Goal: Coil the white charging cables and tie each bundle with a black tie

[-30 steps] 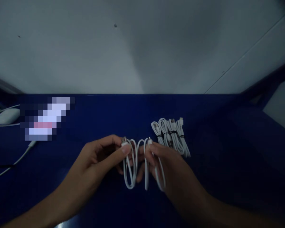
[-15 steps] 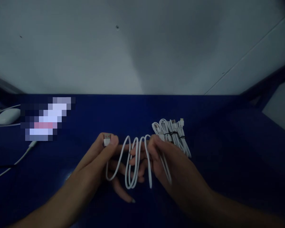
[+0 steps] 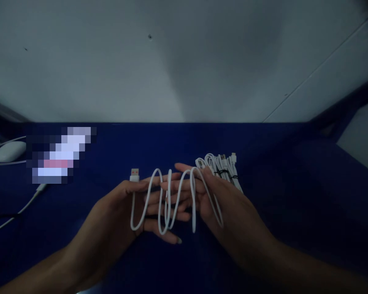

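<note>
A loose white USB cable (image 3: pixel 168 200) hangs in several loops between my hands above a dark blue table (image 3: pixel 279 192). My left hand (image 3: pixel 122 216) lies under the loops with its fingers stretched out and the cable draped across them; the cable's USB plug (image 3: pixel 134 174) sticks up past the thumb. My right hand (image 3: pixel 221 208) pinches the cable's other end near its top. Just behind the right hand lies a row of white cables (image 3: pixel 222 171) coiled and tied with black bands.
A white mouse (image 3: pixel 8 151) and a thin white cord (image 3: pixel 15 212) lie at the table's far left, beside a blurred-out patch. A pale wall rises behind the table. A dark blue edge runs along the right side.
My left hand has gone from pinching the USB plug to lying flat under the cable. The loops have spread wider to the left, and both hands have risen a little.
</note>
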{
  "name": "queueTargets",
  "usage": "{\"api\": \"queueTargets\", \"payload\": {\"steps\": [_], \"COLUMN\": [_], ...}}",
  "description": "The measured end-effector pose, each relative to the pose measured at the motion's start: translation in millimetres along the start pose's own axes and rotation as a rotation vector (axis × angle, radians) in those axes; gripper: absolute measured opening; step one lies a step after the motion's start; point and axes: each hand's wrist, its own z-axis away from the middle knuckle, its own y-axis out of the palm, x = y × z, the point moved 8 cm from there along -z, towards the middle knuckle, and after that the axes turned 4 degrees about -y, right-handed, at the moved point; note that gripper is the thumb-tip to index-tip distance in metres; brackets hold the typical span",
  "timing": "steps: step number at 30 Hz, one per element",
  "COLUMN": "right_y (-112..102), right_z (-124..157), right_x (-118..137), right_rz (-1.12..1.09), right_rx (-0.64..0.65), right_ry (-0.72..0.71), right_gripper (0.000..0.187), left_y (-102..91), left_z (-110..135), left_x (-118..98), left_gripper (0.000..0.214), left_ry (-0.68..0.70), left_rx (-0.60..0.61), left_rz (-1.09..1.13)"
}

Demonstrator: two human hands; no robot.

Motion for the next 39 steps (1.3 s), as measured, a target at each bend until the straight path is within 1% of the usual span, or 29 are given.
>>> {"api": "queueTargets", "payload": {"steps": [3,5,7,10,13,15,17,21,23,24,26,30,32,34,36,39], "right_y": [2,1,-1,-5,-6,-6,-4,2,2,2,3,6,8,9,10,11], "right_z": [-2,-4,-4,-4,-3,-3,-4,-5,-6,-6,-5,-2,0,0,0,0], "right_x": [-1,0,0,-1,-3,-3,-2,2,3,3,3,1,2,2,2,2], "right_rz": [0.007,-0.012,-0.008,0.037,0.025,-0.004,-0.02,-0.001,0.045,0.064,0.08,0.086,0.095,0.088,0.069,0.052], "right_rx": [0.047,0.054,0.031,-0.001,-0.009,-0.006,0.026,0.098,0.109,0.117,0.139,0.179,0.185,0.185,0.192,0.213], "right_ry": [0.003,0.001,0.0,0.011,0.02,0.026,0.025,0.021,0.016,0.011,0.005,-0.002,-0.025,-0.04,-0.041,-0.034], "right_gripper": [0.039,0.041,0.04,0.045,0.047,0.047,0.048,0.038,0.041,0.044,0.043,0.033,0.027,0.025,0.029,0.041], "left_y": [0.6,1.6,3.4,7.3,8.8,8.2,7.8,8.0,6.7,5.5,2.4,-4.9,-5.2,-3.9,-3.6,-4.8], "left_z": [-2,-3,-4,-4,-2,-1,0,0,-1,-2,-3,-5,-4,-3,-3,-3], "left_x": [1,0,0,-1,-2,-2,-2,-3,-2,-1,0,0,-2,-3,-4,-1], "left_gripper": [0.044,0.049,0.048,0.041,0.04,0.042,0.041,0.029,0.027,0.028,0.03,0.03,0.027,0.024,0.024,0.031], "left_ry": [-0.011,-0.018,-0.019,-0.009,-0.005,-0.01,-0.024,-0.035,-0.036,-0.041,-0.04,0.007,0.031,0.056,0.066,0.03], "left_rx": [0.033,0.037,0.049,0.102,0.125,0.099,0.056,-0.017,-0.039,-0.047,-0.053,-0.081,-0.074,-0.06,-0.066,-0.099], "left_rz": [0.0,0.001,0.009,0.031,0.041,0.025,-0.017,-0.113,-0.132,-0.134,-0.127,-0.09,-0.067,-0.046,-0.026,0.013]}}
